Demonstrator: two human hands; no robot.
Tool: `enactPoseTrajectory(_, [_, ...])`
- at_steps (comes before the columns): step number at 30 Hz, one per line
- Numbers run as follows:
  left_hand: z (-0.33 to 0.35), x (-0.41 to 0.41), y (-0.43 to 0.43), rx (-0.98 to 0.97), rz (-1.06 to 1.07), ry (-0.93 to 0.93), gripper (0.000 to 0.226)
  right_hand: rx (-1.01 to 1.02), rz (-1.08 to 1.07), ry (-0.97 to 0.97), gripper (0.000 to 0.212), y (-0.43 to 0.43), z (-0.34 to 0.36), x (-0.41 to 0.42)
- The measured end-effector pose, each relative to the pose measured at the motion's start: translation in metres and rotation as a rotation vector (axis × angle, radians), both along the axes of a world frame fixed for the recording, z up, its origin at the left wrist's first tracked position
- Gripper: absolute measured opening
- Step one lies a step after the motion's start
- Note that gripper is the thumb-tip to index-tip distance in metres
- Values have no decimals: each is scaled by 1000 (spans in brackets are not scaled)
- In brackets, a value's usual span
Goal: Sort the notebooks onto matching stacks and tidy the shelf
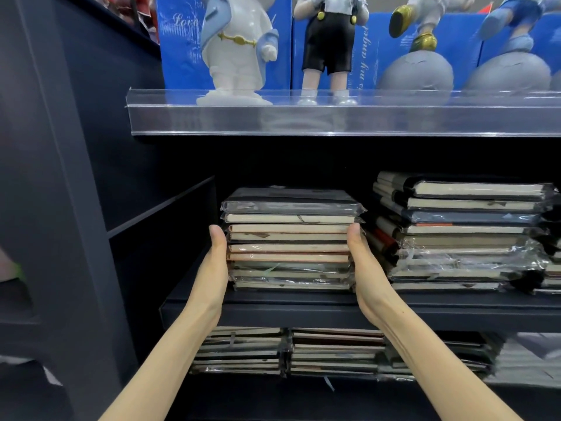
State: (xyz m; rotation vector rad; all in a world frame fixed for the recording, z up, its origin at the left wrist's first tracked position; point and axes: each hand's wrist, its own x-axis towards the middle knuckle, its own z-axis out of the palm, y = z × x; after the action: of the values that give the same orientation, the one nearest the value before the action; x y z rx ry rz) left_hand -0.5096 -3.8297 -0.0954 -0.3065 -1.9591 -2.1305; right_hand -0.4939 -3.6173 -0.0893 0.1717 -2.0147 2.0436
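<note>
Centre of the frame, middle shelf (303,311): my left hand (217,253) and right hand (361,256) flank the centre stack (290,238) of notebooks. Both palms press flat against its two short sides, and the thumbs lie straight up its front corners. The fingers run back beside the stack, out of sight. Neither hand curls round any one notebook. The grip is as wide as the stack itself, which sits squarely between my palms, on the shelf, its front edges nearly flush.

Progress, as I judge it: roughly midway. The centre stack looks squared, yet it mixes dark wrapped covers on top with pinkish ones in the middle, so matching appears unfinished. To the right of the frame, the neighbouring stack (461,232) is fanned and askew, with loose wrappers, and needs straightening. Bottom of the frame, the lower-shelf stacks (239,350) lie fairly even.
</note>
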Motion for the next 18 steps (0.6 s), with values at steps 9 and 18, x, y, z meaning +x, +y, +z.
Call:
enactPoseTrajectory(9, [16, -10, -3, -47, 54, 71, 95, -32, 36, 95, 116, 6, 3, 0])
enactPoseTrajectory(18, [34, -12, -4, -40, -34, 221, 56, 67, -50, 274, 55, -1, 30, -6])
